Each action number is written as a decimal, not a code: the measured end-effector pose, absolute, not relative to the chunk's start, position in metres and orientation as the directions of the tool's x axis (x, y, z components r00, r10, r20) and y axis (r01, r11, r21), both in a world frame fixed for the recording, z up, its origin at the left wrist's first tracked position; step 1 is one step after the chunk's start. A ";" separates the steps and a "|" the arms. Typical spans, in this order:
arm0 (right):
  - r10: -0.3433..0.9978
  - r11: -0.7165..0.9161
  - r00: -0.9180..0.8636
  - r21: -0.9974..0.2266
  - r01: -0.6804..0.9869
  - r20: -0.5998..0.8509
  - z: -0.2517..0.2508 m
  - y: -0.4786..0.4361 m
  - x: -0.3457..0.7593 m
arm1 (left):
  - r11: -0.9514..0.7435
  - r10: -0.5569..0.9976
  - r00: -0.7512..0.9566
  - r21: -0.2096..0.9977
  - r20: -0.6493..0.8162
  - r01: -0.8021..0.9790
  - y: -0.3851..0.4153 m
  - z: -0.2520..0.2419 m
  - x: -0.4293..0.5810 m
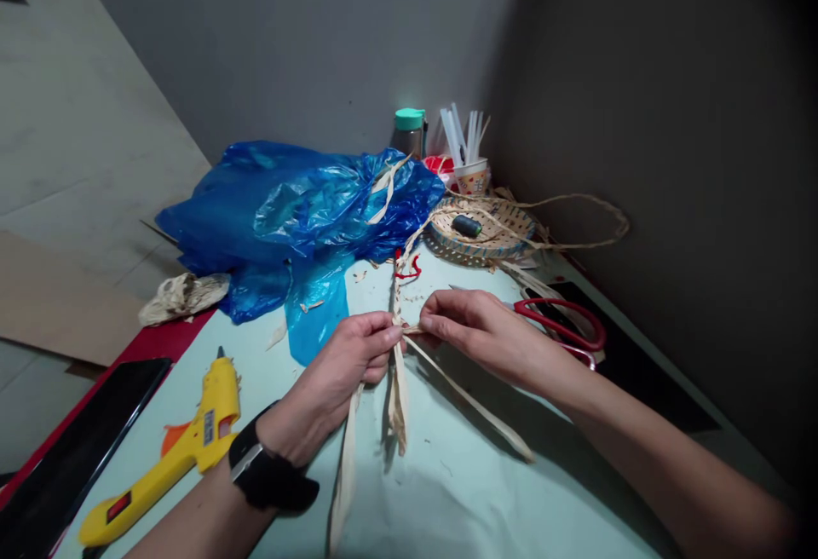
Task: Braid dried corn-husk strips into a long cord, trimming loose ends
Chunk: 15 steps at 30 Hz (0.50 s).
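Note:
My left hand [345,363] and my right hand [476,331] meet at the middle of the table, both pinched on pale dried leaf strips [400,388]. The loose ends hang down toward me and one strip [473,406] trails off to the right. Above my fingers a braided cord [400,286] of the same material runs back to a woven basket [504,239]. My left wrist wears a black watch [268,474].
A yellow glue gun [172,452] lies at the left front beside a dark tablet [70,457]. Red scissors [566,325] lie right of my right hand. A blue plastic bag [300,210], a green-lidded jar [409,129] and a cup of glue sticks [469,163] stand at the back.

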State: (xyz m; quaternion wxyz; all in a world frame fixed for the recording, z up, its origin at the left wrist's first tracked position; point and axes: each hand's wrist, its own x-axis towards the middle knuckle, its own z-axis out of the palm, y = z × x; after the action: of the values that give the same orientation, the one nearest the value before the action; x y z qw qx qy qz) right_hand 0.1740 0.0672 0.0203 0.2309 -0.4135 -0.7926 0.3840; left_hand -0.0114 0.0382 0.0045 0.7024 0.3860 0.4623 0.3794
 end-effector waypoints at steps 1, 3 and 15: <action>0.845 0.340 -0.533 -0.811 0.476 0.042 0.019 0.067 0.173 | 0.411 0.890 0.286 0.895 -0.354 -0.173 0.038 0.005 -0.011; 0.857 0.304 -0.515 -0.830 0.468 0.023 0.017 0.066 0.172 | 0.409 0.889 0.296 0.897 -0.350 -0.169 0.039 0.004 -0.011; 0.903 0.362 -0.409 -0.738 0.569 0.128 0.033 0.061 0.191 | 0.385 0.900 0.276 0.912 -0.337 -0.140 0.038 -0.003 -0.011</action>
State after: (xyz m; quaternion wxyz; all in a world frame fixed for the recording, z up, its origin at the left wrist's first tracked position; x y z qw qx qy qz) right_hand 0.1912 0.0612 0.0329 0.2695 -0.4720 -0.7800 0.3101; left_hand -0.0111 0.0384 -0.0029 0.6878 0.4061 0.4682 0.3779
